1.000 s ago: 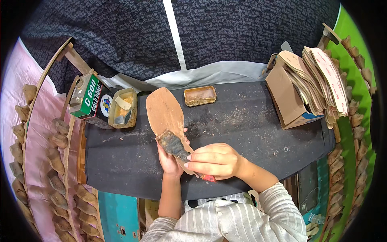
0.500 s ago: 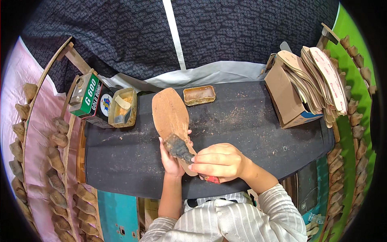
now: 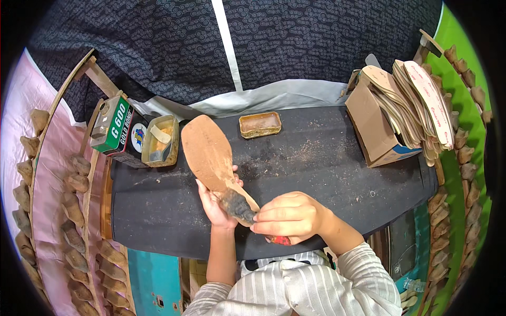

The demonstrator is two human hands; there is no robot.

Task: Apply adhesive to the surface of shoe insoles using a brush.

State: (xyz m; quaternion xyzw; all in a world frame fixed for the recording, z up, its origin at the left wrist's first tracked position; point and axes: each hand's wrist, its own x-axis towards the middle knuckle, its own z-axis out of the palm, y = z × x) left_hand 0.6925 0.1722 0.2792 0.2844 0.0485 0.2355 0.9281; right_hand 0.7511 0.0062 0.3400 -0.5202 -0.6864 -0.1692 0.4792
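Note:
My left hand (image 3: pixel 217 209) is closed round the edges of a brown insole (image 3: pixel 206 150), holding it tilted above the dark table with its wide end pointing away to the left. A black, crusted brush (image 3: pixel 237 205) with a red handle end (image 3: pixel 279 240) is in my right hand (image 3: pixel 290 217), fingers wrapped round it. The brush head lies against the narrow part of the insole, hiding some of it. Beyond, a shallow yellowish tray (image 3: pixel 260 125) with a brownish content stands on the table.
At left are a green and black metal can (image 3: pixel 118 126) and a tub (image 3: pixel 167 158) with a pale scraper-like tool. A cardboard box (image 3: pixel 369 126) stuffed with insoles (image 3: pixel 429 105) stands at right. Racks of shoe lasts (image 3: pixel 74 205) flank the table (image 3: pixel 316 168), which has scattered crumbs.
The insole has moved left and tilted further that way. The brush has slid along it towards me, from mid-length to the narrower part; my right hand has shifted slightly.

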